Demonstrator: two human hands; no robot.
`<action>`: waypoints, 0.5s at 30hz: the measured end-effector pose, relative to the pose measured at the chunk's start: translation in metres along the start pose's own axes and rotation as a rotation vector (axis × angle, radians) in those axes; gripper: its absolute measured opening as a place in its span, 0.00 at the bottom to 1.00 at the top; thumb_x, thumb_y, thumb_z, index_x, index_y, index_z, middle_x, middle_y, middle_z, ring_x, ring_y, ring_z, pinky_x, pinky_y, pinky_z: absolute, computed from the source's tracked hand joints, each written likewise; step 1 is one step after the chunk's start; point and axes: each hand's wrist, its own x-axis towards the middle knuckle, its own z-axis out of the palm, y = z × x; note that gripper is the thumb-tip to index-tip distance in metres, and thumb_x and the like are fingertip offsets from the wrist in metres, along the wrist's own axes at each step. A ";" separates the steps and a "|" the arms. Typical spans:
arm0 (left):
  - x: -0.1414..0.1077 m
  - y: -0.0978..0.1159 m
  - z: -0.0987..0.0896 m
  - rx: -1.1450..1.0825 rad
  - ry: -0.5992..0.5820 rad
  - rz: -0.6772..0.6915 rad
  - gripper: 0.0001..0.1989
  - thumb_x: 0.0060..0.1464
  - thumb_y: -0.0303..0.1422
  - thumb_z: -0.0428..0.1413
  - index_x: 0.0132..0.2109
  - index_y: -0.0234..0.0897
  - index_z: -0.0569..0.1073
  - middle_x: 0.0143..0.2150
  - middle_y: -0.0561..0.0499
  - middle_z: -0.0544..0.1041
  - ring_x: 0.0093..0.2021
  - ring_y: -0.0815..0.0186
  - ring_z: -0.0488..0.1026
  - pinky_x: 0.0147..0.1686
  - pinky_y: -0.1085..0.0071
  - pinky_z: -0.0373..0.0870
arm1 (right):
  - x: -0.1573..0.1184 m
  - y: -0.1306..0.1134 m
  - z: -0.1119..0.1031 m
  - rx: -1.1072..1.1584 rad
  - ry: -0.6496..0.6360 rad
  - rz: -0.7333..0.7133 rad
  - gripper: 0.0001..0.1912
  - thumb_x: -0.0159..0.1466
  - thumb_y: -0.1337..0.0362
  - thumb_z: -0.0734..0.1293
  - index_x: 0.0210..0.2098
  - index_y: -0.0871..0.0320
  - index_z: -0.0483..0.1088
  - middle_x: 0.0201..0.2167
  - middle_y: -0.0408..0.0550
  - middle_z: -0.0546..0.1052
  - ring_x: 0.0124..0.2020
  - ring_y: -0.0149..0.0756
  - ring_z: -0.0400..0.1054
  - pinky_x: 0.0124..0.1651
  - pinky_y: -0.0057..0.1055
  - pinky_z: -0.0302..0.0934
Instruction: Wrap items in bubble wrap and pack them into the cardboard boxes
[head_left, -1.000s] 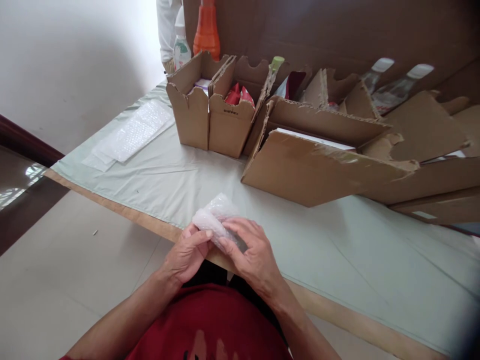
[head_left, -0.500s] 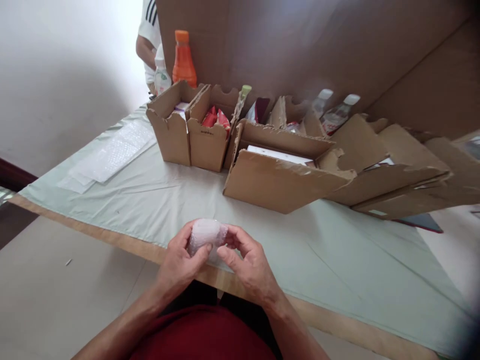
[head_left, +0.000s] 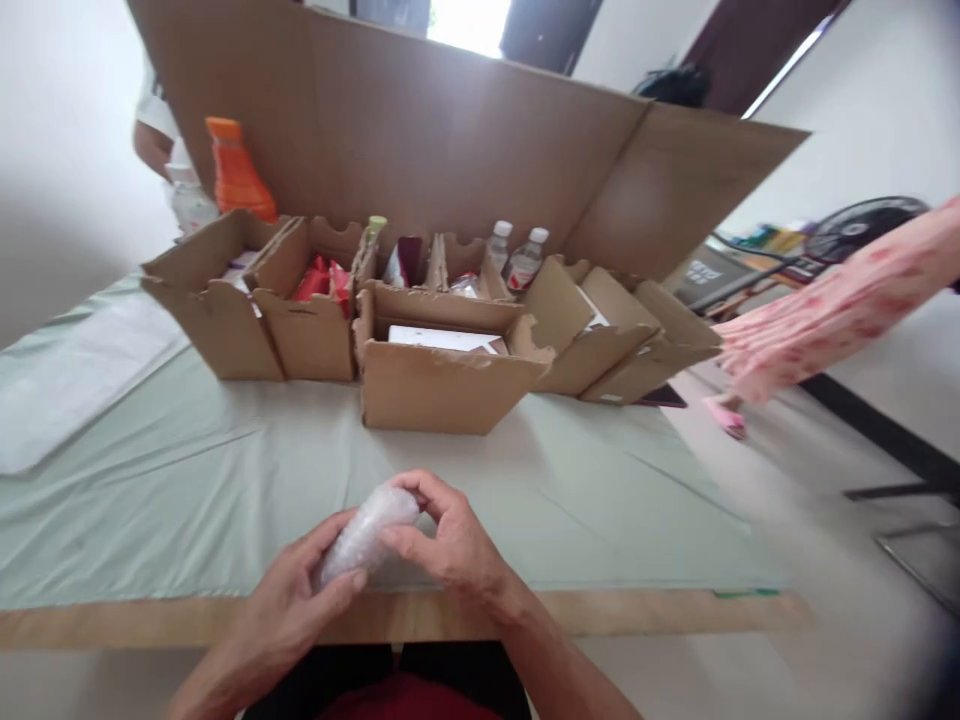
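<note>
A small bundle of bubble wrap (head_left: 369, 532) is held between both hands just above the front edge of the table; what it encloses, if anything, cannot be made out. My left hand (head_left: 304, 580) grips its lower left end, with the thumb along the near side. At the upper right end, my right hand (head_left: 442, 530) pinches the bundle between thumb and fingers. The bundle is tilted, its right end higher in view. Beneath it lies the pale green cloth (head_left: 285, 480) that covers the table.
Cardboard bins (head_left: 442, 385) with packets and boxes stand across the back, before a tall cardboard panel (head_left: 450, 130). An orange bottle (head_left: 238, 170) and clear bottles (head_left: 525, 262) are behind them. Flat bubble wrap sheets (head_left: 82, 370) lie left. A person in pink (head_left: 840, 310) is at right.
My view has swung right, bringing the person in pink and a fan into sight. The bundle has turned from nearly level to slanting, and both hands still hold it.
</note>
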 end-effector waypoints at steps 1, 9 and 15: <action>0.001 -0.003 0.000 -0.007 -0.008 -0.011 0.27 0.61 0.47 0.55 0.61 0.38 0.72 0.50 0.46 0.81 0.44 0.57 0.79 0.44 0.66 0.77 | -0.001 -0.001 -0.005 -0.017 -0.017 0.003 0.18 0.56 0.57 0.74 0.44 0.56 0.74 0.37 0.43 0.76 0.40 0.36 0.67 0.47 0.34 0.61; 0.008 -0.010 0.016 0.039 0.083 0.044 0.19 0.58 0.45 0.57 0.54 0.44 0.77 0.49 0.50 0.83 0.46 0.57 0.80 0.44 0.70 0.77 | -0.009 -0.005 -0.026 -0.063 -0.158 0.137 0.32 0.54 0.49 0.77 0.55 0.54 0.74 0.45 0.46 0.77 0.40 0.35 0.67 0.45 0.32 0.61; 0.024 -0.010 -0.003 0.034 -0.199 0.027 0.27 0.53 0.51 0.61 0.57 0.47 0.76 0.54 0.50 0.82 0.52 0.52 0.81 0.48 0.66 0.80 | -0.011 -0.001 -0.024 -0.091 0.001 0.113 0.14 0.59 0.58 0.73 0.42 0.56 0.79 0.30 0.39 0.73 0.32 0.30 0.64 0.37 0.26 0.58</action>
